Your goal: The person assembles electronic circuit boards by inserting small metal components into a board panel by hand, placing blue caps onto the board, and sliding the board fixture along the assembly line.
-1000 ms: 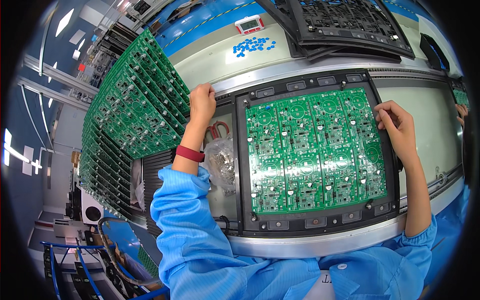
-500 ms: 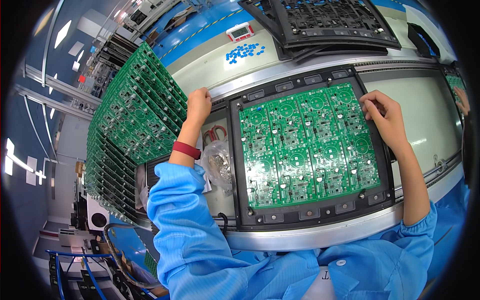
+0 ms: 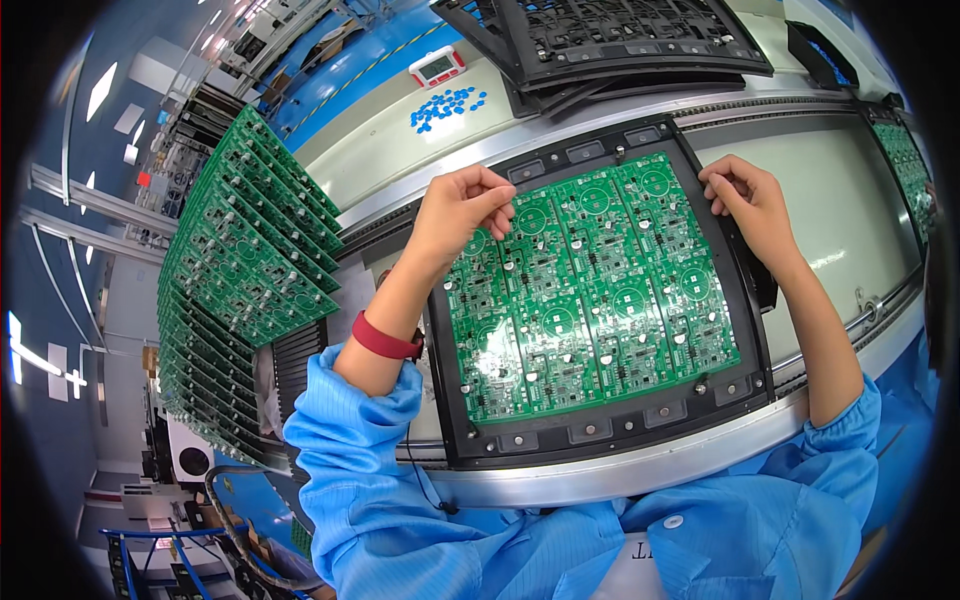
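Note:
A green circuit board panel (image 3: 590, 290), made of several repeated sections with white printed circles and small components, lies in a black carrier frame (image 3: 640, 425) in front of me. My left hand (image 3: 466, 215), with a red band on its wrist, is over the panel's upper left part. Its thumb and fingertips are pinched together; whatever they hold is too small or hidden to make out. Beside the carrier's upper right edge is my right hand (image 3: 748, 208), fingers curled in and thumb against them. I cannot see what, if anything, is in it.
The carrier sits on a metal-railed conveyor (image 3: 560, 470). Several green panels (image 3: 250, 250) stand in a rack at left. Small blue discs (image 3: 445, 108) and a red-white timer (image 3: 437, 67) lie beyond the rail, beside stacked black carriers (image 3: 640, 40). Another panel (image 3: 900, 165) is at far right.
My left hand has come from beyond the carrier's left edge to above the panel's upper left. My right hand stays near the right edge. The whole view has shifted slightly.

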Available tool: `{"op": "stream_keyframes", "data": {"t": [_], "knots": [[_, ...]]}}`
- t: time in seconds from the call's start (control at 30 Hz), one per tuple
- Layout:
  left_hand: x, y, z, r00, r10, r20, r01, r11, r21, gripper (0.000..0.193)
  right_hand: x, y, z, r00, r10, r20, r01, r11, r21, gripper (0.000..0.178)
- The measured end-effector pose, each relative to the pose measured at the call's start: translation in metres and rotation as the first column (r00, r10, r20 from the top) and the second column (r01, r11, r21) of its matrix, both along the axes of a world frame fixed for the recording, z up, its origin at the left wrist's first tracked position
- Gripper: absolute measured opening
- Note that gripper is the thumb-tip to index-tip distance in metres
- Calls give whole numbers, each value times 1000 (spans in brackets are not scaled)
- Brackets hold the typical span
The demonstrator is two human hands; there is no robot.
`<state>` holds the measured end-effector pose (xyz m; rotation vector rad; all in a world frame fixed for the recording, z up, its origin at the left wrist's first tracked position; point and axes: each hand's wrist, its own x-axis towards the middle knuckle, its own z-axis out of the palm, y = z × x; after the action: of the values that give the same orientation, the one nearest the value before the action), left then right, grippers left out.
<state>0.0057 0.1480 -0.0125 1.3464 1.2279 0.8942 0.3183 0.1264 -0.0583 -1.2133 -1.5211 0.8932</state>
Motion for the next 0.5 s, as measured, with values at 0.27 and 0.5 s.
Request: {"op": "stream_keyframes", "data": {"t": [0.27, 0.5], "knots": [[12, 18, -14, 966, -68, -248, 82, 996, 47, 5, -4, 0, -10, 999, -19, 49, 18, 1000, 11, 11], [17, 20, -22, 901, -95, -423, 190, 964, 188, 2, -4, -1, -10, 996, -28, 80, 27, 1000, 6, 10]]}}
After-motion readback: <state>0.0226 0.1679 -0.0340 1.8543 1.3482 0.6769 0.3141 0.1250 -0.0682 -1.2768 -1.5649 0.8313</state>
